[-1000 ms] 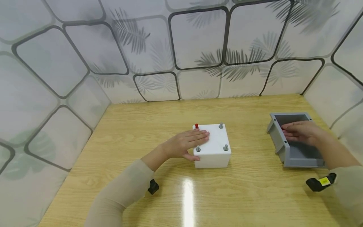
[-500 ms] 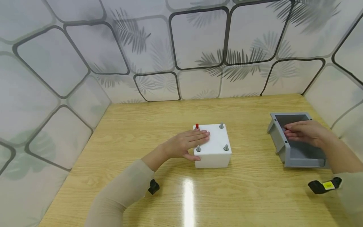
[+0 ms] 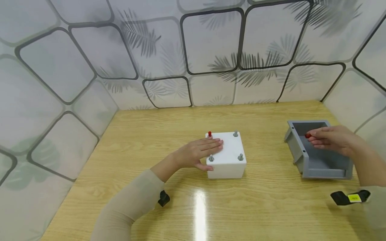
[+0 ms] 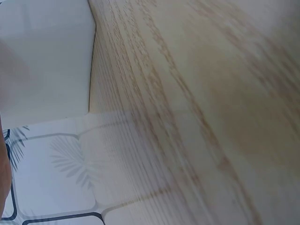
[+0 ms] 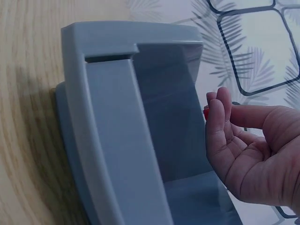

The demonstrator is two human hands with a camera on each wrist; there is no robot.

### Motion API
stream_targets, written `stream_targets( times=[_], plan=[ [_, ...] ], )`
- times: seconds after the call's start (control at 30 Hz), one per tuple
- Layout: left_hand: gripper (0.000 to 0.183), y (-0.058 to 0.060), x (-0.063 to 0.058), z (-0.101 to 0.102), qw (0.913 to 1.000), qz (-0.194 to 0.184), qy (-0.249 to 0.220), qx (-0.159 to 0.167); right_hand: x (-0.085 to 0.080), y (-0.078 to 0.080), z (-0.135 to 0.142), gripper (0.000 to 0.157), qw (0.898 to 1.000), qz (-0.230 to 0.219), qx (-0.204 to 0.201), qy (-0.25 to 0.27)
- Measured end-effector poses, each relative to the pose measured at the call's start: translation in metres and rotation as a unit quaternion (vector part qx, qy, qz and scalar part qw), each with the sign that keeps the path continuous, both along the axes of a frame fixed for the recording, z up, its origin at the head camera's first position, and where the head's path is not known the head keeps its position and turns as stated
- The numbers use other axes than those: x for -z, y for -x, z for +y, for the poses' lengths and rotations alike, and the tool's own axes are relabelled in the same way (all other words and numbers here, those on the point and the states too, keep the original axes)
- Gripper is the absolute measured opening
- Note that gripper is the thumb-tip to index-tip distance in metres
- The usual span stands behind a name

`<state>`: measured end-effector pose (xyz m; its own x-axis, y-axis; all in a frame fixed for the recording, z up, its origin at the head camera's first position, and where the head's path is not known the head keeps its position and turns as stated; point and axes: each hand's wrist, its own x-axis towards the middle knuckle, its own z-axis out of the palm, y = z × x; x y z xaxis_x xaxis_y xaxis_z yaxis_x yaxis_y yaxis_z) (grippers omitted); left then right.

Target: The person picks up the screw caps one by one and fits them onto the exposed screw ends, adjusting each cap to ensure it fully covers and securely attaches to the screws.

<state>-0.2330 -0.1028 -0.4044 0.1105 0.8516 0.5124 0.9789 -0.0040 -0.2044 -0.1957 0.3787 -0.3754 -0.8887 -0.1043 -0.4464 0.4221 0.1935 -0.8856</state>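
Woodgrain tbl (image 3: pixel 265 194), boxy wht block (image 3: pixel 230 147)

The right hand (image 3: pixel 333 139) has moved away from the left edge of the grey bin (image 3: pixel 327 173) toward its right edge. A second ago its fingertips lay close to that left edge with no red showing; now a small red piece (image 3: pixel 308 136) is visible, pinched at the fingertips. The forearm (image 3: pixel 369 160) has shifted as well, so the bin's front right corner, covered a second ago, is now in plain sight. The black wrist mount (image 3: pixel 349 197) with its yellow label has slid along toward the right edge of the table (image 3: pixel 265 197), the sleeve (image 3: pixel 375 207) going with it.
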Motion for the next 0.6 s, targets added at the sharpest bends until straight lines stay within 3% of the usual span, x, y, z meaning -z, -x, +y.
stream_targets(
  times=[0.27, 0.6],
  plan=[
    [0.067, 0.000, 0.002, 0.000, 1.0000, -0.002, -0.003, 0.000, -0.009, -0.007, 0.001, 0.027, 0.999, 0.012, -0.001, -0.048],
    [0.068, 0.001, 0.001, 0.001, 1.0000, 0.000, -0.004, 0.001, -0.016, -0.013, -0.006, 0.030, 0.997, 0.025, -0.010, -0.067]
  ],
)
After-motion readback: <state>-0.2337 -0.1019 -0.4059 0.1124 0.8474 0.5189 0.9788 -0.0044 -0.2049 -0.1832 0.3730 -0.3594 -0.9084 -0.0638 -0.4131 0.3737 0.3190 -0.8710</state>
